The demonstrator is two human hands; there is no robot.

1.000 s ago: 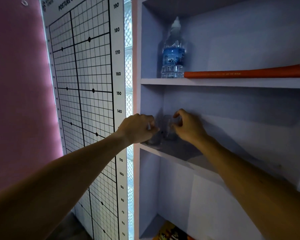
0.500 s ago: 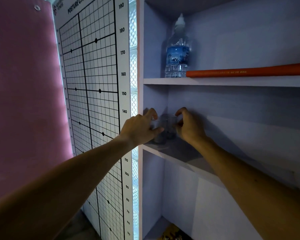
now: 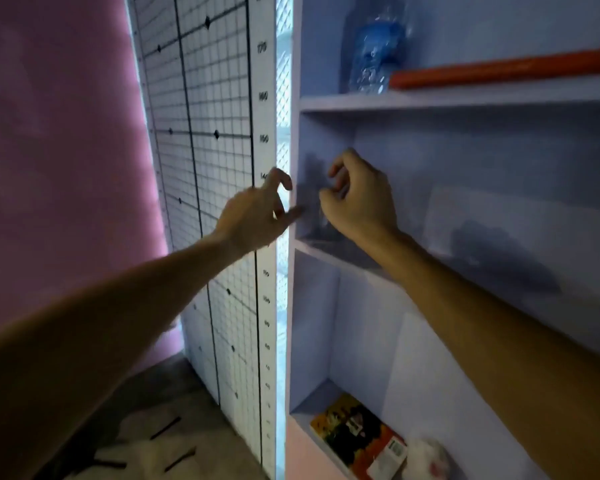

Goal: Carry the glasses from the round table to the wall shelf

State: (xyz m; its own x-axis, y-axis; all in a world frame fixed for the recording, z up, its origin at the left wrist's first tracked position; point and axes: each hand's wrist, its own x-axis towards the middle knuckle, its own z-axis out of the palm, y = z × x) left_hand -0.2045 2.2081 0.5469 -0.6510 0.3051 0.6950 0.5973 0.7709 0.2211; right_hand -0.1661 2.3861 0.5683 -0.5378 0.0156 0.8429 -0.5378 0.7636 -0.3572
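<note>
The glasses (image 3: 309,202) show only as a dark, blurred shape at the left end of the middle shelf (image 3: 329,250) of the pale blue wall shelf. My left hand (image 3: 257,216) hovers just outside the shelf's left edge, fingers spread and holding nothing. My right hand (image 3: 359,199) is inside the shelf, right beside the glasses, with its fingers curled. The blur hides whether those fingers still hold a glass.
On the shelf above stand a water bottle (image 3: 374,53) and a lying orange tube (image 3: 499,69). The bottom shelf holds a colourful book (image 3: 357,434) and a white object (image 3: 426,459). A posture grid chart (image 3: 205,133) and a pink wall (image 3: 59,133) lie to the left.
My left hand has let go of its glass and drawn back out of the shelf to the left. The right hand stays by the glasses. The view has tilted down.
</note>
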